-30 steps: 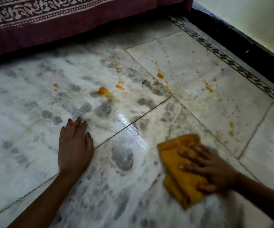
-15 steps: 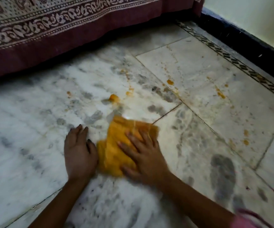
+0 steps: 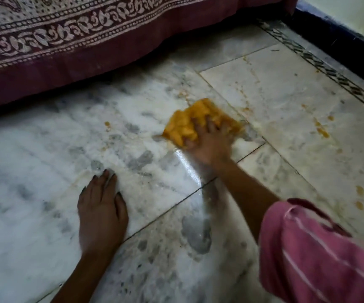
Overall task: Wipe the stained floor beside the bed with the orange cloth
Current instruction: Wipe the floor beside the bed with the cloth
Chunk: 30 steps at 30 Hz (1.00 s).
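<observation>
The orange cloth [image 3: 189,122] lies bunched on the white marble floor [image 3: 45,154], a little way out from the bed. My right hand [image 3: 209,143] presses down on it with spread fingers, blurred by motion. Orange stains [image 3: 322,131] dot the tile to the right, and one small orange spot [image 3: 106,124] sits left of the cloth. My left hand [image 3: 101,211] rests flat on the floor nearer to me, fingers together, holding nothing.
The bed's maroon cover [image 3: 72,47] with a white leaf border hangs at the top. A dark skirting and patterned floor border [image 3: 329,71] run along the wall at the right. My pink striped sleeve [image 3: 314,254] fills the lower right.
My right hand has swept the cloth from the lower right, past my left hand, up and away over the orange blob toward the bed. The left hand stays planted.
</observation>
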Motion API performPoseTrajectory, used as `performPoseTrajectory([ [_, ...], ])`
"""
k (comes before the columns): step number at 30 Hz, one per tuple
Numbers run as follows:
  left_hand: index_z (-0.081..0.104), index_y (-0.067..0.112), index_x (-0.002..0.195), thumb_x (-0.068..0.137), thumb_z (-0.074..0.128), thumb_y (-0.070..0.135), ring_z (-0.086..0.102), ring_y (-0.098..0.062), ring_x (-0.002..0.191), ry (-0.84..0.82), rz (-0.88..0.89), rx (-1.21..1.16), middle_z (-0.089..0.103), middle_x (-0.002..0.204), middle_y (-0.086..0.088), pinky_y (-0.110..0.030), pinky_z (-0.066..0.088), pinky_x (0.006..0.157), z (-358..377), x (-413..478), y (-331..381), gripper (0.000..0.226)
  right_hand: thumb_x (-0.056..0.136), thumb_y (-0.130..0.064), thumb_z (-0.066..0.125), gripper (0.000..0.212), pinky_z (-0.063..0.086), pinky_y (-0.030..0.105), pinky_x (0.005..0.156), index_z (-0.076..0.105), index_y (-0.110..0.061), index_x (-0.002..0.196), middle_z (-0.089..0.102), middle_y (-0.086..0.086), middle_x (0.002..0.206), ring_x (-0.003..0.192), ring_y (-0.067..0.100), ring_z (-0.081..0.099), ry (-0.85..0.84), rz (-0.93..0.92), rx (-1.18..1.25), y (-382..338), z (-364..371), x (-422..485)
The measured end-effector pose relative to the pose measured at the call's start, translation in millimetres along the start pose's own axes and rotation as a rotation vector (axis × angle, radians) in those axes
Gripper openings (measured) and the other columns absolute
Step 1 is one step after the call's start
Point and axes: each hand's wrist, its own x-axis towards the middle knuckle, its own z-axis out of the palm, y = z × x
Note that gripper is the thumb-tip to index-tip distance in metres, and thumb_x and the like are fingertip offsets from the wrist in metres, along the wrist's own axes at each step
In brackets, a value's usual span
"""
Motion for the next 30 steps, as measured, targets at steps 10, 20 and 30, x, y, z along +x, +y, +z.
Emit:
performPoseTrajectory([
  [10, 0.056, -0.003, 0.12, 0.082, 0.035, 0.021, 0.051, -0.041, 0.115, -0.015, -0.06, -0.006, 0.056, 0.126, -0.023, -0.053, 0.039, 0.099, -2.7, 1.9, 6.6, 0.05, 0.086, -0.07, 0.025, 0.063, 0.038, 0.056, 0.097, 0.03, -0.04, 0.142, 0.036, 0.005, 0.149, 0.125, 0.04, 0.045, -0.003, -0.256, -0.15, 128.2, -5.1, -110.4],
  [20, 0.054, 0.0, 0.123, 0.082, 0.031, 0.021, 0.045, -0.04, 0.118, -0.051, -0.059, 0.018, 0.054, 0.126, -0.021, -0.051, 0.033, 0.1, 0.6, 2.9, 3.5, 0.052, 0.076, -0.057, 0.052, 0.064, 0.046, 0.044, 0.088, 0.048, -0.029, 0.133, 0.043, 0.016, 0.137, 0.109, 0.041, 0.048, 0.114, -0.064, 0.137, -66.1, -2.9, -43.3],
  [30, 0.055, -0.007, 0.12, 0.078, 0.038, 0.003, 0.045, -0.046, 0.12, -0.072, 0.01, -0.184, 0.053, 0.127, -0.027, -0.053, 0.033, 0.102, -4.0, 0.2, -3.6, 0.047, 0.075, -0.075, 0.03, 0.073, 0.042, 0.051, 0.091, 0.052, -0.034, 0.131, 0.042, 0.012, 0.143, 0.109, 0.043, 0.05, 0.175, 0.174, -0.019, 124.8, 2.0, -186.4],
])
